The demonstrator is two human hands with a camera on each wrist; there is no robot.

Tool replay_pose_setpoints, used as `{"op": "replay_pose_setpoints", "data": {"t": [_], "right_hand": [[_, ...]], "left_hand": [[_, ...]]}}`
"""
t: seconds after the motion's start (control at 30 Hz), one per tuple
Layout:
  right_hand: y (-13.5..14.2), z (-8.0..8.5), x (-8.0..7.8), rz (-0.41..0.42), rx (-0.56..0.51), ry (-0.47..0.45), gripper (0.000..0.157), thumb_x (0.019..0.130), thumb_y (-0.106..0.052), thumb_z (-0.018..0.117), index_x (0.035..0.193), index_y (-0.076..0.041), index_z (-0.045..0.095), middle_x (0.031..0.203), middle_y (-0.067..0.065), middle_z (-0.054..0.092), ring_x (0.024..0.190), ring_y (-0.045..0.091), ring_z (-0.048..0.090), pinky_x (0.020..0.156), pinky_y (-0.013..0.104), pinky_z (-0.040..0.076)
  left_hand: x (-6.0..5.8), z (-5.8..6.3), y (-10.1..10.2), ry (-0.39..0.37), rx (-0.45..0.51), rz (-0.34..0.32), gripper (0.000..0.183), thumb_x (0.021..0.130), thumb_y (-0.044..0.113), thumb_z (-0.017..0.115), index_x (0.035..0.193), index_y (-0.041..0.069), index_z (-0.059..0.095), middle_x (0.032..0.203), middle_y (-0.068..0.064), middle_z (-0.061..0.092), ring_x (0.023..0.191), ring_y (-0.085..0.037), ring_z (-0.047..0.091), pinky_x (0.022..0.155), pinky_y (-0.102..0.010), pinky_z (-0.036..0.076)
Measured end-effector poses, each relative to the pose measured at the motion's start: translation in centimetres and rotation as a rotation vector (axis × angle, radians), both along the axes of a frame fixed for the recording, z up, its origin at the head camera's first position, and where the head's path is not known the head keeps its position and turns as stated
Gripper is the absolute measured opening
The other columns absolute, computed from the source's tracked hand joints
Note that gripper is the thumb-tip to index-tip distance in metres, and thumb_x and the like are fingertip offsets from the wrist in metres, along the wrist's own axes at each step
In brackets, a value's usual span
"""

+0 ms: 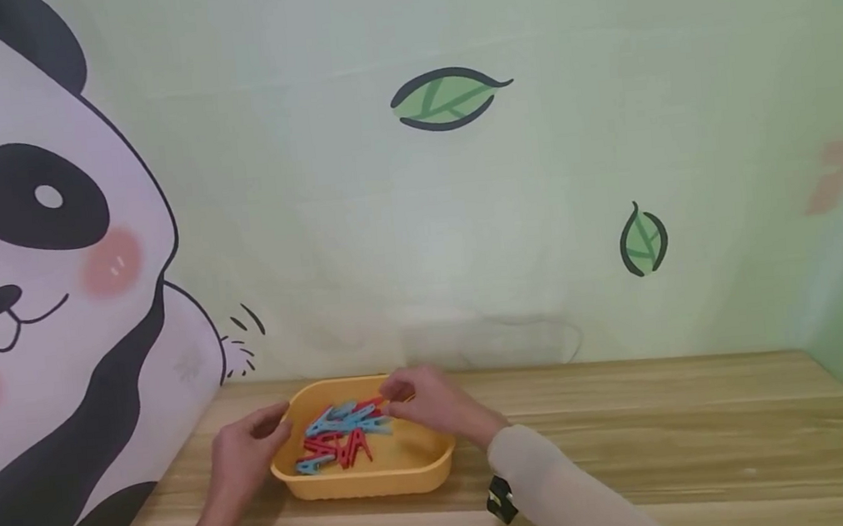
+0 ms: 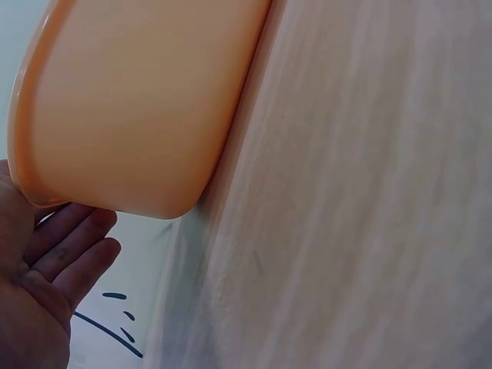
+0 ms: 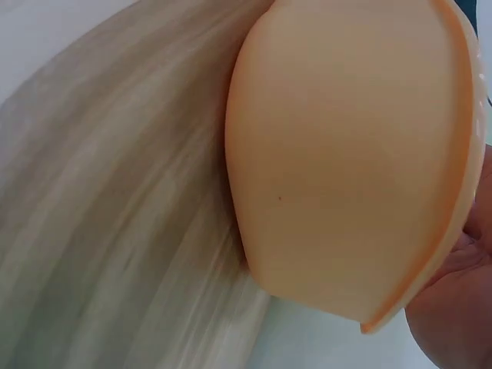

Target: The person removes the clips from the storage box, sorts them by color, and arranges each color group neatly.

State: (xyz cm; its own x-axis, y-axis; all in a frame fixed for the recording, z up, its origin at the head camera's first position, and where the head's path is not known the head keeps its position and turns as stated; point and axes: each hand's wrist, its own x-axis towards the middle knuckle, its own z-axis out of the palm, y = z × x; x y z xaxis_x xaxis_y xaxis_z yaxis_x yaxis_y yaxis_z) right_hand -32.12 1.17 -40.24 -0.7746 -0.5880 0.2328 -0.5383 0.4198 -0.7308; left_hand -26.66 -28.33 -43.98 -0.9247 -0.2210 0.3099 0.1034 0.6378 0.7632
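Note:
A yellow plastic basket (image 1: pixel 369 484) stands on the wooden table, holding several red clothespins (image 1: pixel 358 446) and blue clothespins (image 1: pixel 341 420) in a loose pile toward its left side. My left hand (image 1: pixel 246 454) is at the basket's left rim, thumb and fingers apart; in the left wrist view its fingers (image 2: pixel 81 250) extend loosely beside the rim. My right hand (image 1: pixel 434 404) reaches over the right back part of the basket, fingertips bent near the red and blue clothespins. No clothespin shows in either hand. The basket wall hides the right fingertips in the right wrist view.
The wooden table (image 1: pixel 632 437) extends to the right of the basket. Behind it hangs a pale green backdrop (image 1: pixel 537 203) with printed leaves and a large panda (image 1: pixel 55 287) on the left. A dark wrist device (image 1: pixel 501 500) sits by the right sleeve.

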Motion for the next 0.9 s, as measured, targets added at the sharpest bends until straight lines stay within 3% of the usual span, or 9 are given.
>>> {"op": "replay_pose_setpoints", "data": {"t": [0.37, 0.57, 0.9], "right_hand": [[-1.3, -0.7, -0.6, -0.024, 0.003, -0.022, 0.022, 0.098, -0.01, 0.077, 0.118, 0.001, 0.075, 0.107, 0.006, 0.077, 0.101, 0.019, 0.07, 0.093, 0.032, 0.059], [-2.0, -1.0, -1.0, -0.013, 0.006, -0.012, 0.022, 0.097, -0.008, 0.078, 0.117, 0.003, 0.075, 0.109, 0.009, 0.077, 0.101, 0.02, 0.072, 0.093, 0.032, 0.06], [-3.0, -0.9, -1.3, -0.025, 0.076, -0.036, 0.02, 0.097, -0.007, 0.078, 0.116, -0.001, 0.076, 0.103, 0.001, 0.076, 0.096, 0.015, 0.07, 0.09, 0.03, 0.06]], "left_hand": [[0.0, 0.0, 0.0, -0.03, 0.026, 0.004, 0.035, 0.099, 0.01, 0.074, 0.131, -0.005, 0.071, 0.124, -0.023, 0.074, 0.117, -0.039, 0.071, 0.096, -0.044, 0.06], [-0.1, 0.0, 0.2, -0.023, 0.024, 0.009, 0.035, 0.099, 0.01, 0.074, 0.131, -0.004, 0.072, 0.124, -0.023, 0.074, 0.118, -0.038, 0.071, 0.099, -0.046, 0.059], [-0.1, 0.2, 0.0, -0.033, 0.014, 0.006, 0.036, 0.099, 0.011, 0.073, 0.132, -0.004, 0.071, 0.125, -0.023, 0.073, 0.119, -0.039, 0.07, 0.1, -0.048, 0.058]]}}
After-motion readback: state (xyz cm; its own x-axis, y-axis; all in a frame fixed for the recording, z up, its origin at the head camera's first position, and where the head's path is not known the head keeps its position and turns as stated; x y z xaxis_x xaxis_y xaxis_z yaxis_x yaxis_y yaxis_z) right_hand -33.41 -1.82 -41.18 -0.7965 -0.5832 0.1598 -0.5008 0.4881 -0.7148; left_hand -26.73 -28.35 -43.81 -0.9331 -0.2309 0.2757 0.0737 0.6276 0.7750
